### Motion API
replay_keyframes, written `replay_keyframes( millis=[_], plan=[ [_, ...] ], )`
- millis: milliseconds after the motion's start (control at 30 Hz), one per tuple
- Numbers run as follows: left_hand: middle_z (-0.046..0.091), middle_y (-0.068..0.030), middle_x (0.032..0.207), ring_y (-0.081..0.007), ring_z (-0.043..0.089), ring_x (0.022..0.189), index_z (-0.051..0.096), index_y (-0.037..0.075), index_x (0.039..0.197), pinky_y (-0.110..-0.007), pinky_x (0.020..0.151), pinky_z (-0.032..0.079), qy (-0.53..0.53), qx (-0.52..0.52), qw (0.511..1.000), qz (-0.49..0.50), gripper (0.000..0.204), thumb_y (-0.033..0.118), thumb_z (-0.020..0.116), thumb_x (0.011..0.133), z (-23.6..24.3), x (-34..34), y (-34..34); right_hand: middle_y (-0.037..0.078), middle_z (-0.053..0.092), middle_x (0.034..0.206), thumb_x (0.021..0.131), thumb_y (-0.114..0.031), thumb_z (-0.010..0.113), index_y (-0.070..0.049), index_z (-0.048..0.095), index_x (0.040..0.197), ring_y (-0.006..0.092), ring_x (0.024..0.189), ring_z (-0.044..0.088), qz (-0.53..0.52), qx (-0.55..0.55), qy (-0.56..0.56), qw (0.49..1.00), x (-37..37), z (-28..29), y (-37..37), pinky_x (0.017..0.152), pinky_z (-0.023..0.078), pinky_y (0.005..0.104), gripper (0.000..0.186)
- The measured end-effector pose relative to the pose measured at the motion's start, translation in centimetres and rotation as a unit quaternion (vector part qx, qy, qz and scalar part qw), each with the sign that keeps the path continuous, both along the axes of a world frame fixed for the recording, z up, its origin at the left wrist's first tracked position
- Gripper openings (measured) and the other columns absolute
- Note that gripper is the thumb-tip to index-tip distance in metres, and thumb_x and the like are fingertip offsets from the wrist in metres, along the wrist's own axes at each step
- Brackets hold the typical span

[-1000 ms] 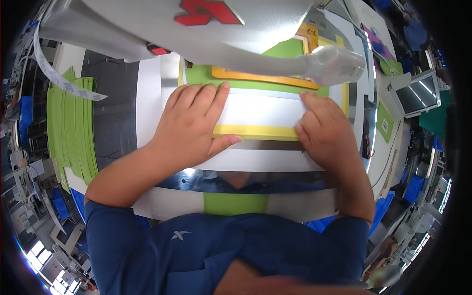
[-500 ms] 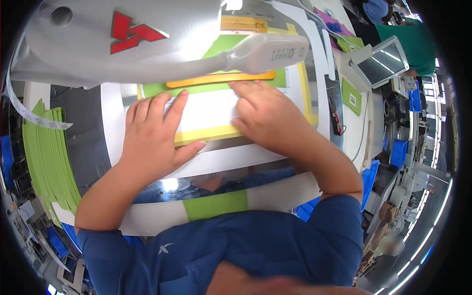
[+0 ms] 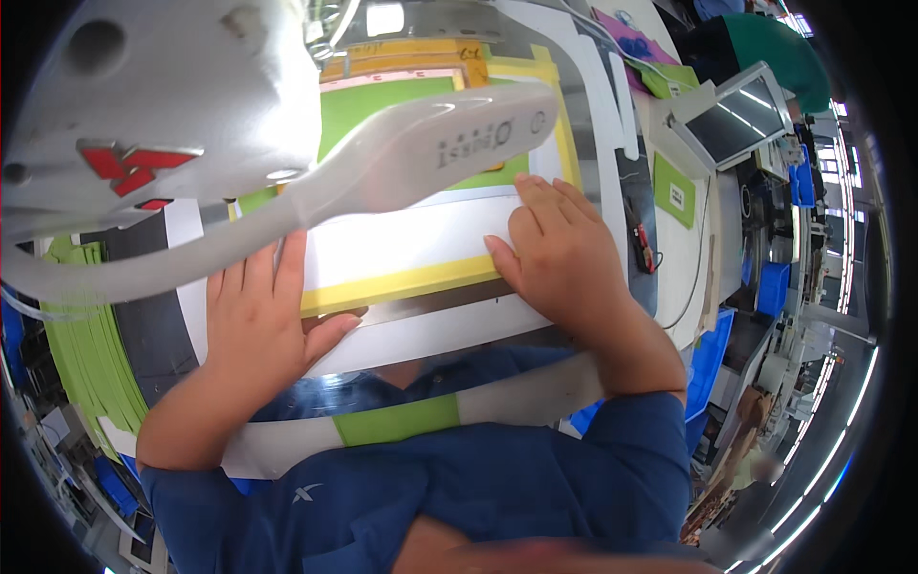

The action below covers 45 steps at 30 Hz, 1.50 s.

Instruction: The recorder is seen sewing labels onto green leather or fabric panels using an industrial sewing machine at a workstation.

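A white panel [image 3: 402,239] with yellow tape along its edges lies flat in front of me, under the machine. My left hand [image 3: 256,320] rests at the panel's left end, fingers stretched and thumb spread; the lamp's neck hides some fingertips. My right hand [image 3: 566,239] lies on the panel's right part, fingers forward and thumb apart, grasping nothing visible. Beyond the panel's white strip is a green flat piece [image 3: 359,120], partly covered from sight by the lamp. An orange frame [image 3: 406,53] borders its far side.
A grey machine head [image 3: 201,86] with a red emblem overhangs the left. A white gooseneck lamp [image 3: 411,153] crosses above the panel. Green pieces [image 3: 91,335] are stacked at left. On the right are a red-handled tool [image 3: 643,244], a green card [image 3: 677,191] and a screen [image 3: 741,115].
My right hand has moved right and its fingers have drawn apart from the orange bar, which no longer shows there. My left hand sits lower and further left. The view has shifted, bringing the lamp closer.
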State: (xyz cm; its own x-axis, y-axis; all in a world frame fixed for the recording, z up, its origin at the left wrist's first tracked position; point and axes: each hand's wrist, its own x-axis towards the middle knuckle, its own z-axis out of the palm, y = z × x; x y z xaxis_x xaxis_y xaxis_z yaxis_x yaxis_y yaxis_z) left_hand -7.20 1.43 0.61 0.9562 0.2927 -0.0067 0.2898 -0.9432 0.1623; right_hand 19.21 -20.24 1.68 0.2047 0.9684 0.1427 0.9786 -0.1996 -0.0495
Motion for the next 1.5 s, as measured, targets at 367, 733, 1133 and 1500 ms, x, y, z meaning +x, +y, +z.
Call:
replay_keyframes(
  millis=[367, 733, 1133, 1500],
  plan=[
    [0.053, -0.0306, 0.15, -0.0496, 0.052, 0.137, 0.053, 0.002, 0.155, -0.059, 0.11, 0.042, -0.002, 0.049, 0.998, -0.03, 0.095, 0.06, 0.078, 0.085, 1.0, 0.1, 0.2, 0.028, 0.066, 0.135, 0.09, -0.03, 0.08, 0.002, 0.065, 0.104, 0.044, 0.127, 0.065, 0.017, 0.013, 0.083, 0.996, 0.1, 0.4, 0.3, 0.111, 0.049, 0.051, 0.037],
    [0.054, -0.0252, 0.144, -0.0424, 0.058, 0.127, 0.056, 0.004, 0.153, -0.05, 0.099, 0.045, -0.033, 0.015, 0.999, -0.021, 0.095, 0.06, 0.082, 0.081, 0.8, 0.6, -0.2, 0.03, 0.066, 0.138, 0.088, -0.027, 0.081, 0.0, 0.063, 0.097, 0.0457, 0.127, 0.065, 0.013, -0.006, 0.036, 0.999, 0.0, 0.2, -0.3, 0.112, 0.049, 0.0539, 0.034],
    [0.06, -0.0221, 0.133, -0.035, 0.06, 0.114, 0.055, -0.005, 0.147, -0.045, 0.093, 0.044, -0.037, 0.06, 0.998, 0.001, 0.098, 0.066, 0.077, 0.083, 0.4, 0.7, 0.4, 0.031, 0.065, 0.138, 0.089, -0.027, 0.08, 0.001, 0.062, 0.098, 0.0469, 0.124, 0.065, 0.011, -0.026, 0.045, 0.999, -0.1, 0.3, 0.2, 0.107, 0.051, 0.0523, 0.034],
    [0.059, -0.0213, 0.134, -0.0358, 0.06, 0.115, 0.055, -0.005, 0.146, -0.045, 0.094, 0.045, -0.033, 0.064, 0.997, -0.001, 0.099, 0.065, 0.079, 0.081, 0.6, 1.0, 0.2, 0.03, 0.063, 0.141, 0.09, -0.027, 0.079, 0.003, 0.063, 0.102, 0.0467, 0.122, 0.064, 0.017, -0.032, 0.051, 0.998, 0.3, 0.5, 0.0, 0.105, 0.051, 0.0517, 0.036]
  ],
)
